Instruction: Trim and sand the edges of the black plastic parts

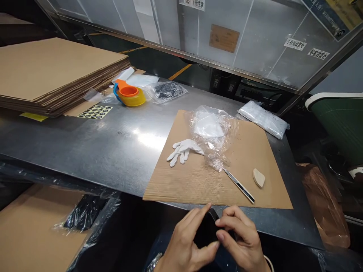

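At the table's front edge, my left hand (188,241) holds a flat black object (204,229) between thumb and fingers. My right hand (241,238) pinches the same object at its right edge. It looks dark and smooth with a rounded corner, and its kind is hard to make out. Just beyond the hands lies a sheet of cardboard (176,189). On it rest a utility knife (239,186), a cream wedge-shaped sponge or block (258,178), a white glove (184,150) and a crumpled clear plastic bag (211,128) with white material inside.
A tall cardboard stack (62,71) stands at the left of the metal table (119,151). Near it are a tape dispenser (129,92), a sticker sheet (95,112) and a bagged black item (168,90). A plastic packet (263,119) lies back right; an open carton (34,230) sits lower left.
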Motion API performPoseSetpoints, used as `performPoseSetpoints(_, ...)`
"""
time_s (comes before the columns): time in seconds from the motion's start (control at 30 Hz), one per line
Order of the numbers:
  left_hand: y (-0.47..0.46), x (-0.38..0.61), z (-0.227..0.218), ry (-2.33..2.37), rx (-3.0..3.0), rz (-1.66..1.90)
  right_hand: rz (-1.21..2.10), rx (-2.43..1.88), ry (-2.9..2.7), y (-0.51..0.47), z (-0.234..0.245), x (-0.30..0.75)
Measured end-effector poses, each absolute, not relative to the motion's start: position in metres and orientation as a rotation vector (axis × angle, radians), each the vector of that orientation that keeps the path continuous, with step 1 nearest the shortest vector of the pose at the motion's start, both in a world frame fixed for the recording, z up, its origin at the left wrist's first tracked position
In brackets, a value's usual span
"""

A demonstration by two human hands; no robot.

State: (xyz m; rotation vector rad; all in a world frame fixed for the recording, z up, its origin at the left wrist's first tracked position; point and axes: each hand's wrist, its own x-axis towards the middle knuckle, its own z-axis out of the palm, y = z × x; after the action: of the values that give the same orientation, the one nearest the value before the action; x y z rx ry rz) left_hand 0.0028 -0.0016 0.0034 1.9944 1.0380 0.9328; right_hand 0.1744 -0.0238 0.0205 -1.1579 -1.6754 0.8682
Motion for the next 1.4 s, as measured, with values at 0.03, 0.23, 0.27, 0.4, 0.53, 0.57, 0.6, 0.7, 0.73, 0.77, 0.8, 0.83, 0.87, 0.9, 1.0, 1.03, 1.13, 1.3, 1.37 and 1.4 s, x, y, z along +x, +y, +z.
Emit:
performPoseSetpoints(0.03,-0.002,0.003,0.002,1.033,1.997,0.931,0.874,-1.159,-1.673,-0.024,0.02,0.175)
performPoseSetpoints(0.23,-0.003,0.005,-0.001,0.994,1.959,0.913,0.907,-1.197,-1.653,-0.026,0.019,0.175)
performPoseSetpoints(0.27,-0.003,0.005,-0.001,0.99,1.964,0.916,0.91,-1.195,-1.653,-0.027,0.019,0.175)
performPoseSetpoints(0.4,-0.003,0.006,-0.001,1.005,1.989,0.923,0.873,-1.168,-1.674,-0.027,0.016,0.176)
performPoseSetpoints(0.53,-0.003,0.007,-0.003,1.004,1.968,0.907,0.861,-1.18,-1.664,-0.028,0.015,0.175)
performPoseSetpoints(0.57,-0.003,0.007,-0.004,1.003,1.965,0.901,0.862,-1.186,-1.658,-0.028,0.015,0.175)
performPoseSetpoints(0.6,-0.003,0.008,-0.004,1.004,1.965,0.897,0.861,-1.194,-1.654,-0.029,0.015,0.175)
performPoseSetpoints(0.7,-0.003,0.008,-0.004,1.022,1.991,0.9,0.829,-1.197,-1.651,-0.028,0.014,0.175)
performPoseSetpoints(0.73,-0.003,0.008,-0.004,1.028,2.001,0.902,0.814,-1.194,-1.655,-0.028,0.014,0.175)
performPoseSetpoints(0.77,-0.003,0.008,-0.004,1.033,2.009,0.907,0.797,-1.189,-1.664,-0.028,0.013,0.176)
performPoseSetpoints(0.8,-0.003,0.008,-0.004,1.037,2.015,0.909,0.78,-1.185,-1.679,-0.027,0.013,0.176)
performPoseSetpoints(0.83,-0.003,0.008,-0.004,1.04,2.016,0.909,0.765,-1.183,-1.698,-0.027,0.013,0.176)
performPoseSetpoints(0.87,-0.003,0.008,-0.004,1.041,2.015,0.906,0.752,-1.18,-1.717,-0.027,0.013,0.176)
performPoseSetpoints(0.9,-0.003,0.008,-0.004,1.04,2.013,0.902,0.741,-1.178,-1.734,-0.026,0.013,0.176)
performPoseSetpoints(1.0,-0.003,0.009,-0.002,1.035,1.999,0.872,0.718,-1.174,-1.766,-0.026,0.013,0.177)
performPoseSetpoints(1.03,-0.003,0.009,-0.002,1.033,1.991,0.858,0.711,-1.173,-1.77,-0.026,0.013,0.177)
performPoseSetpoints(1.13,-0.004,0.009,0.001,1.05,1.963,0.806,0.691,-1.178,-1.788,-0.026,0.01,0.178)
performPoseSetpoints(1.3,-0.005,0.005,-0.001,1.074,1.792,0.691,0.738,-1.198,-1.773,-0.027,0.005,0.18)
performPoseSetpoints(1.37,-0.001,0.003,0.0,1.05,1.612,0.619,0.789,-1.241,-1.693,-0.026,0.002,0.182)
performPoseSetpoints(1.4,0.002,0.002,0.001,1.002,1.491,0.596,0.815,-1.265,-1.644,-0.026,0.002,0.182)
